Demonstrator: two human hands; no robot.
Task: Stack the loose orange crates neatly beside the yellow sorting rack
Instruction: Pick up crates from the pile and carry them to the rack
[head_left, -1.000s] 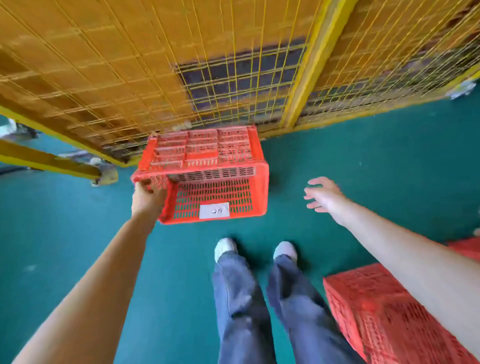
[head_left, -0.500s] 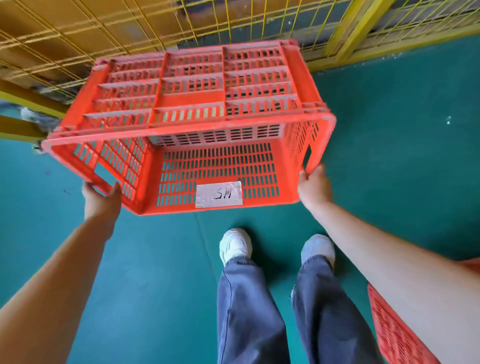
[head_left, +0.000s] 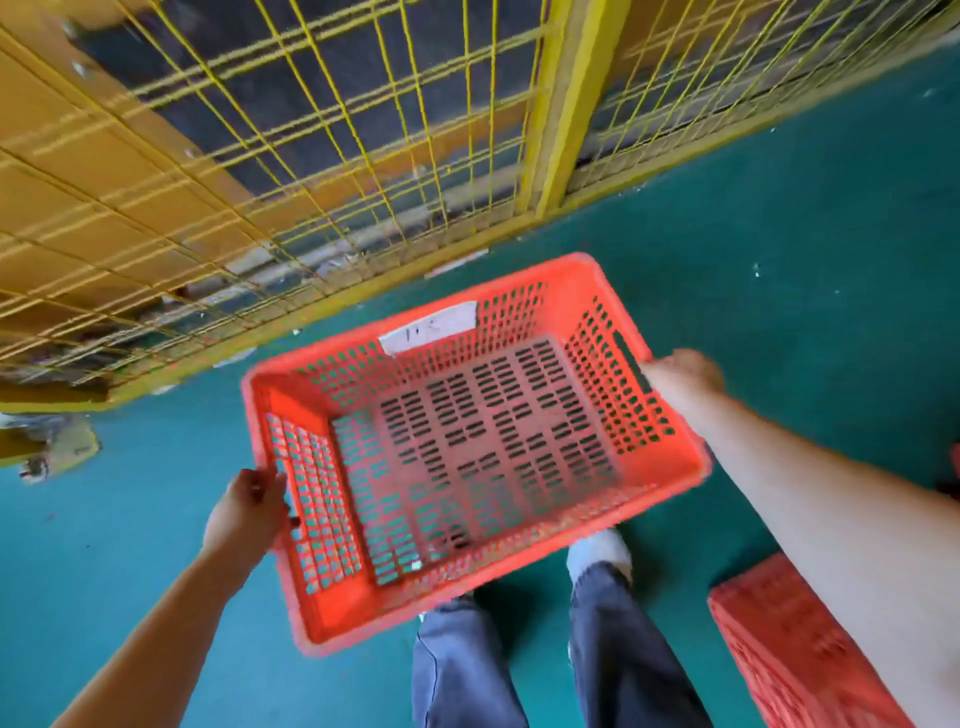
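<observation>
Orange crate (head_left: 467, 447) open side up between both hands, left hand (head_left: 247, 512) gripping its left end, right hand (head_left: 678, 376) gripping the right-end handle, yellow sorting rack (head_left: 322, 156) just beyond

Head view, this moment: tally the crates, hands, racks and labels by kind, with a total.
Orange crates: 2, the held crate and a second crate at lower right.
Hands: 2, the left hand and right hand, each gripping an end of the held crate.
Racks: 1, the yellow sorting rack.
Labels: 1, the white label on the held crate's far wall.
Total: 6.
</observation>
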